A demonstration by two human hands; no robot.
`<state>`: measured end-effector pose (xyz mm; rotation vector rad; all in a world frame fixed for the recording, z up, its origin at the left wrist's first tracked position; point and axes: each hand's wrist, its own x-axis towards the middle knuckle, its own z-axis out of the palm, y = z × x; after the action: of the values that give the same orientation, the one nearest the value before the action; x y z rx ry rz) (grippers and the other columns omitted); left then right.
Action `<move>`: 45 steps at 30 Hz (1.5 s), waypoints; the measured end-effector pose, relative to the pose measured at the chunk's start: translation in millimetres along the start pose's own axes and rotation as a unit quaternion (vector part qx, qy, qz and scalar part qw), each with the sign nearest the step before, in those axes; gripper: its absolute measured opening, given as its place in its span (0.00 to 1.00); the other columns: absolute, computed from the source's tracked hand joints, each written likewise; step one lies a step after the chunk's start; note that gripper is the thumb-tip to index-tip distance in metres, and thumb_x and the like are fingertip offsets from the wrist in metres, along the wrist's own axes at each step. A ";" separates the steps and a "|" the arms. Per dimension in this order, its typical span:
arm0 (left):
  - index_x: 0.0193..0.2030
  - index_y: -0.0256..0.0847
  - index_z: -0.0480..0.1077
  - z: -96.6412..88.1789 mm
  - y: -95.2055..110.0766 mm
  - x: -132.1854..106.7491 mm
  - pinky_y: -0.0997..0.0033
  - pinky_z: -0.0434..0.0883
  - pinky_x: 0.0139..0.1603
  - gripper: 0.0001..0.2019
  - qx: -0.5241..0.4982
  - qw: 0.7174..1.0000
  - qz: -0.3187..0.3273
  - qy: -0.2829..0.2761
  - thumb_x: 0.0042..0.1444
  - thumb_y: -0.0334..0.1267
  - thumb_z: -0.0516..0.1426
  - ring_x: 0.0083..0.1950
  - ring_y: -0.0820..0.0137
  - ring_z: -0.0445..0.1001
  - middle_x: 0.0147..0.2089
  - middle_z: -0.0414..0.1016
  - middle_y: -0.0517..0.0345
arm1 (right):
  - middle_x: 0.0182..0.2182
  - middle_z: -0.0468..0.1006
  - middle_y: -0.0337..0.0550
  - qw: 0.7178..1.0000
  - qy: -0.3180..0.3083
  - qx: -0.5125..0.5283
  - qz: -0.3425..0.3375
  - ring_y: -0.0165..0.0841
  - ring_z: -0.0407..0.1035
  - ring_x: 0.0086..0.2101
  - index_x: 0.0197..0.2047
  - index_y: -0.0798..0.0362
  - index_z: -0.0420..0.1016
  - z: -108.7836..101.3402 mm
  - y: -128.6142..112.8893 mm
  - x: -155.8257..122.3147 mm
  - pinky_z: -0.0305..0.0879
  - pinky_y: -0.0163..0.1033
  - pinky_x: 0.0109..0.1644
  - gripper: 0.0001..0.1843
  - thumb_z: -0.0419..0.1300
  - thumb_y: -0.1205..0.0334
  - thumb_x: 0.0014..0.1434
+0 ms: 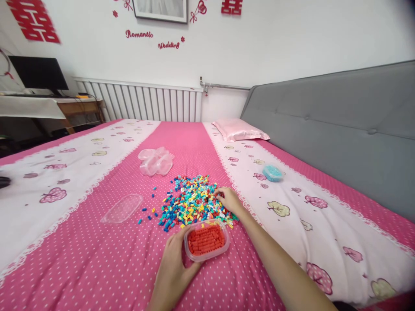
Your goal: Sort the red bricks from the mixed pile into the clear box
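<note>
A heap of small mixed-colour bricks (191, 201) lies on the pink dotted bedspread (97, 259). My right hand (228, 200) rests on the heap's right edge, fingers curled in a pinch among the bricks; what they hold is too small to see. My left hand (173, 268) grips the near-left rim of a clear plastic tub (206, 240) filled with red bricks, which sits just in front of the heap.
A clear lid (122, 209) lies left of the heap. Several empty clear tubs (156, 160) sit beyond it. A tub of blue bricks (272, 172) stands to the right. A pink pillow (238, 129) and grey headboard (340, 125) line the right side.
</note>
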<state>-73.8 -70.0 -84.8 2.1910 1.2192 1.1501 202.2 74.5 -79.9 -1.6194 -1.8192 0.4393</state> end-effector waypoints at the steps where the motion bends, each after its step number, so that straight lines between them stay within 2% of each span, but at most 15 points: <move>1: 0.67 0.45 0.64 0.1 -0.3 -0.2 0.46 0.74 0.62 0.30 0.000 1.000 0.002 0.000 0.58 0.39 0.65 0.63 0.50 0.75 0.63 0.75 0.44 | 0.51 0.78 0.46 1.000 0.003 -0.009 -0.002 0.38 0.75 0.48 0.53 0.54 0.76 -0.4 -0.5 -0.7 0.74 0.52 0.54 0.15 0.63 0.54 0.69; 9: 0.67 0.47 0.63 0.6 -1.1 -2.8 0.45 0.74 0.63 0.30 -0.004 1.000 -0.004 0.002 0.58 0.37 0.65 0.64 0.51 0.74 0.63 0.75 0.46 | 0.50 0.79 0.46 0.999 0.038 0.010 0.000 0.39 0.74 0.50 0.50 0.54 0.77 -5.0 -10.2 -2.6 0.72 0.53 0.57 0.14 0.63 0.53 0.68; 14: 0.67 0.47 0.62 0.5 1.6 -2.8 0.46 0.73 0.64 0.31 -0.016 1.000 -0.011 -0.010 0.58 0.34 0.64 0.64 0.52 0.73 0.64 0.74 0.46 | 0.42 0.82 0.44 0.996 0.034 0.081 -0.013 0.36 0.78 0.42 0.45 0.55 0.78 -18.5 -20.8 -4.9 0.75 0.47 0.51 0.10 0.63 0.57 0.67; 18: 0.67 0.47 0.63 -0.5 4.4 -3.1 0.46 0.72 0.64 0.32 -0.015 1.000 -0.015 -0.006 0.56 0.33 0.65 0.63 0.51 0.74 0.63 0.75 0.47 | 0.36 0.84 0.43 0.994 0.012 0.098 -0.039 0.36 0.79 0.38 0.40 0.52 0.79 -32.3 -31.6 -28.1 0.74 0.41 0.46 0.07 0.63 0.61 0.59; 23: 0.67 0.48 0.61 -0.4 6.0 -5.8 0.47 0.71 0.64 0.31 -0.021 1.000 -0.011 -0.020 0.58 0.36 0.65 0.63 0.52 0.73 0.63 0.74 0.47 | 0.33 0.83 0.41 0.997 -0.016 0.043 -0.062 0.39 0.76 0.37 0.35 0.48 0.80 -42.4 -37.8 -72.5 0.69 0.45 0.47 0.03 0.64 0.63 0.56; 28: 0.68 0.50 0.58 0.9 7.7 -7.1 0.50 0.71 0.62 0.33 -0.020 1.000 -0.002 -0.017 0.59 0.36 0.66 0.62 0.54 0.73 0.64 0.73 0.49 | 0.36 0.83 0.43 0.997 -0.016 -0.008 -0.078 0.43 0.73 0.43 0.37 0.46 0.81 -36.8 -37.3 -95.9 0.64 0.51 0.52 0.06 0.63 0.66 0.60; 33: 0.69 0.50 0.58 0.4 9.6 -6.5 0.48 0.70 0.62 0.34 -0.006 1.000 0.009 -0.010 0.58 0.35 0.65 0.62 0.53 0.73 0.64 0.73 0.49 | 0.41 0.83 0.43 0.993 -0.035 -0.027 -0.108 0.44 0.72 0.47 0.39 0.44 0.83 -30.8 -41.9 -99.4 0.63 0.52 0.55 0.07 0.63 0.64 0.64; 36: 0.69 0.50 0.59 -0.4 10.0 -6.3 0.48 0.70 0.63 0.35 0.001 1.000 0.020 -0.013 0.57 0.36 0.66 0.61 0.52 0.74 0.63 0.74 0.49 | 0.43 0.81 0.45 0.991 -0.022 -0.026 -0.126 0.43 0.72 0.47 0.41 0.45 0.84 -30.8 -41.5 -99.8 0.65 0.51 0.54 0.09 0.61 0.64 0.65; 39: 0.69 0.49 0.58 -0.5 9.4 -6.7 0.47 0.69 0.64 0.36 0.011 0.999 0.024 -0.018 0.57 0.37 0.66 0.62 0.52 0.74 0.63 0.74 0.48 | 0.41 0.80 0.46 0.994 0.006 0.008 -0.113 0.42 0.74 0.44 0.43 0.46 0.84 -33.1 -41.6 -100.8 0.68 0.49 0.52 0.11 0.58 0.63 0.66; 42: 0.70 0.49 0.56 -0.3 8.9 -7.3 0.47 0.68 0.64 0.36 0.013 0.999 0.024 -0.023 0.58 0.38 0.66 0.62 0.52 0.73 0.64 0.73 0.47 | 0.37 0.80 0.44 0.994 0.040 0.081 -0.065 0.40 0.76 0.38 0.47 0.48 0.81 -39.3 -48.9 -102.4 0.72 0.46 0.46 0.11 0.59 0.61 0.64; 45: 0.70 0.50 0.56 -0.7 10.1 -7.8 0.47 0.67 0.65 0.36 0.011 0.999 0.027 -0.024 0.59 0.39 0.66 0.62 0.52 0.73 0.63 0.73 0.48 | 0.32 0.79 0.42 0.985 0.060 0.160 -0.026 0.38 0.76 0.33 0.41 0.49 0.78 -48.0 -63.4 -105.4 0.73 0.42 0.39 0.08 0.64 0.58 0.59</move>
<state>-71.3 -82.1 -81.5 2.2666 1.1646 1.1030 188.7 -47.2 -30.5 -1.3467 -1.6034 0.5664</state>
